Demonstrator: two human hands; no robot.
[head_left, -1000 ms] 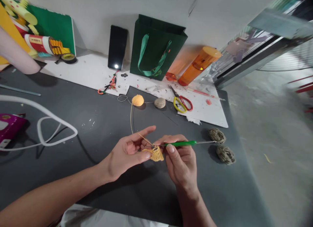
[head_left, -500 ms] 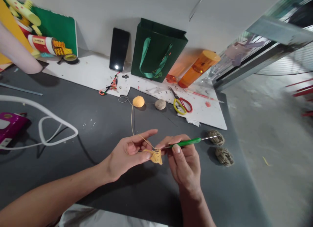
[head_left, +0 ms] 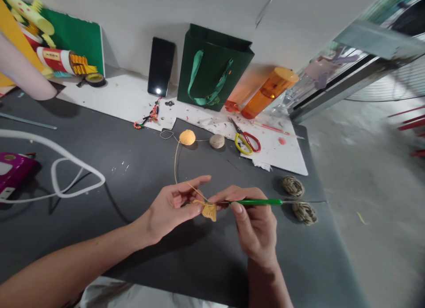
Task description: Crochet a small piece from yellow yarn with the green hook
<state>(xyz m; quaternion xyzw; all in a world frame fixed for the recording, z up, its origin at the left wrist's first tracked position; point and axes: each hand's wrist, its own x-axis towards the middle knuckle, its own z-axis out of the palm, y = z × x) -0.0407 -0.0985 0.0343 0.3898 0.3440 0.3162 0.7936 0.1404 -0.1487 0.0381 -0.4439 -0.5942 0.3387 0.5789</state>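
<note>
Between thumb and fingers my left hand (head_left: 174, 206) pinches a small yellow crochet piece (head_left: 209, 211). A yellow strand runs over that hand's fingers from a yellow yarn ball (head_left: 187, 137) farther back on the table. My right hand (head_left: 255, 219) grips a crochet hook by its green handle (head_left: 260, 202), thumb below and fingers above. The hook's left end meets the top edge of the crochet piece, where fingers partly hide the tip. Its thin metal rear end points right, passing over the lower of two grey-brown yarn bundles (head_left: 304, 213).
Scissors (head_left: 247, 142) with red and yellow handles lie on a white board (head_left: 292, 155). Beside the yellow ball rests a beige ball (head_left: 217, 141). Behind stand a phone (head_left: 161, 67), a green gift bag (head_left: 214, 69) and an orange bottle (head_left: 268, 93). A white cable (head_left: 79, 164) loops at left.
The crochet hook's rear end has swung down, so the handle now lies nearly level. My right hand has turned with it. The left hand and crochet piece have shifted slightly left.
</note>
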